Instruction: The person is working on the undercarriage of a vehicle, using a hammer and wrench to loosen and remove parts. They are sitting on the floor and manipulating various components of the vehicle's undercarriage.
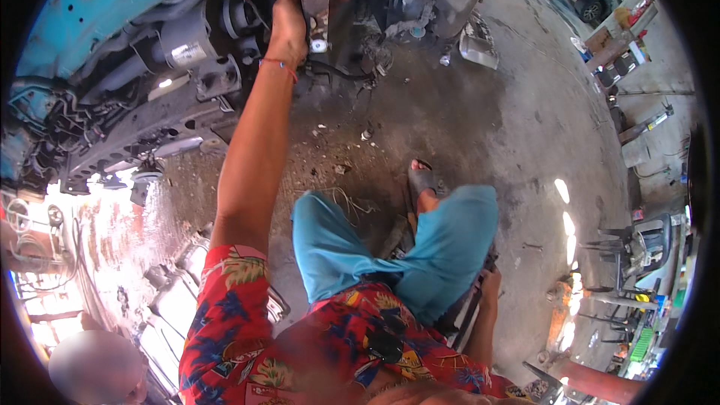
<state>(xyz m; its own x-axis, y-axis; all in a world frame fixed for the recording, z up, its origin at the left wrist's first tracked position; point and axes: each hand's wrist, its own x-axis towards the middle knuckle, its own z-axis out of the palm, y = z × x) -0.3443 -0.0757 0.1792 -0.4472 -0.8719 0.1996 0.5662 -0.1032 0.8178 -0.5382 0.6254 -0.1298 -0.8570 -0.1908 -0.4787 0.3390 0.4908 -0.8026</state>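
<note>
Far below and left of the bracket, a second person [97, 367] appears only as a blur at the dark rim; nearer on that side, a dark cylinder [184, 41] sits among vehicle parts. The left hand [288, 22] reaches in just beside the bracket [316, 0], itself cut off by the upper edge; its fingertips are lost in shadow, their spread and grip impossible to tell. Right of the bracket, a grimy assembly [431, 0] crowds the top edge. Well below the bracket, the right hand [490, 285] meets a dark object, its finger bend and hold unclear.
</note>
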